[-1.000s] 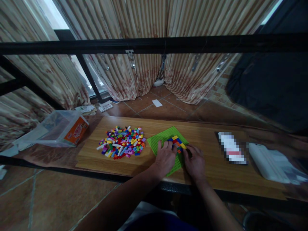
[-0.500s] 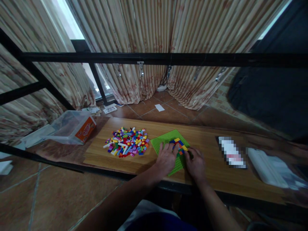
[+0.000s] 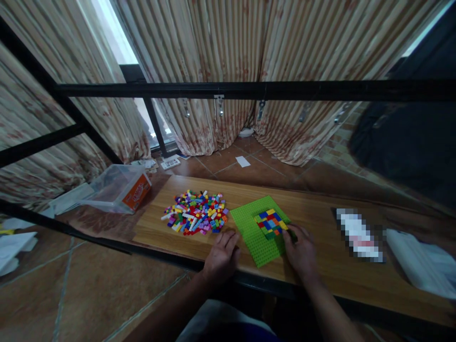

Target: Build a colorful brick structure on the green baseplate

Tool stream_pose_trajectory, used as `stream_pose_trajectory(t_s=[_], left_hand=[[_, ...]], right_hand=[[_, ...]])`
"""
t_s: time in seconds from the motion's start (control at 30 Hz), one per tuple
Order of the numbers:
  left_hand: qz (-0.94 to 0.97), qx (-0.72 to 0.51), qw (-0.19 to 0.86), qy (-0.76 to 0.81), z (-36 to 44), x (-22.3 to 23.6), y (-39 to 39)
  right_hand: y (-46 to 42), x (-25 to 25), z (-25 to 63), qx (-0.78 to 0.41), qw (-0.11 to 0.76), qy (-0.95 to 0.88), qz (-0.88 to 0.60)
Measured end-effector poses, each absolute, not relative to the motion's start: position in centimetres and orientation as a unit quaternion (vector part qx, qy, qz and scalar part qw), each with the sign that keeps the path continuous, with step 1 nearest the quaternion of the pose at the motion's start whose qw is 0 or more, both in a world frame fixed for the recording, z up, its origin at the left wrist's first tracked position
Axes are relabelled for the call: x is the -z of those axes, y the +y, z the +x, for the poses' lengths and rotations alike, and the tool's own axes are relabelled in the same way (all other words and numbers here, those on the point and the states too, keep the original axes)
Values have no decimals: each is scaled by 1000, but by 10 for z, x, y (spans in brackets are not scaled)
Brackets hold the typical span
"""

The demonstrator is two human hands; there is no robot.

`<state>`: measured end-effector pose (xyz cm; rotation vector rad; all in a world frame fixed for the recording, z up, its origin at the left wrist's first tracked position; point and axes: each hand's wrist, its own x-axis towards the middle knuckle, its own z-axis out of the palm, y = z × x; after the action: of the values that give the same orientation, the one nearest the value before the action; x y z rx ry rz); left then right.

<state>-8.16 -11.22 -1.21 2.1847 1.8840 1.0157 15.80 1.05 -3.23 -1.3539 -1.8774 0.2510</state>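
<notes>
A green baseplate [image 3: 251, 230] lies on the wooden table [image 3: 320, 209] in front of me, with a small patch of coloured bricks [image 3: 270, 223] built on its right part. My left hand [image 3: 221, 256] rests flat on the table just left of the plate, fingers stretched out and holding nothing. My right hand [image 3: 302, 249] lies at the plate's right edge, its fingers touching the plate beside the built patch. A loose pile of small coloured bricks [image 3: 195, 218] is spread to the left of the plate.
A clear plastic box with an orange label [image 3: 119, 190] lies tipped at the table's left end. A white item [image 3: 358, 235] and a white plastic bag [image 3: 423, 261] sit to the right. A black metal bar [image 3: 249, 89] crosses above; curtains hang behind.
My left hand has slid off the baseplate to the table at its left, uncovering the built bricks. My right hand stays at the plate's right edge. The view shifted leftwards.
</notes>
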Motion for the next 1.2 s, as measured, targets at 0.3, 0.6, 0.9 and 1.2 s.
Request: stream_pose_trajectory(t_s=[0.3,0.6,0.9,1.2], left_hand=[[703,-352,101,609,-83,10,-111],[692,-399,128,588,-84,14,-115],[698,-439,125,552,-83,6,-119],[744,-335,117,566,-76,8,-115]], right_hand=[[44,36,188,-67,340,-773,-532],[78,28,241,-143,234,-820,-503],[74,29,185,-216,237,-842,-434],[76,6,144,-170,181,-862,-443]])
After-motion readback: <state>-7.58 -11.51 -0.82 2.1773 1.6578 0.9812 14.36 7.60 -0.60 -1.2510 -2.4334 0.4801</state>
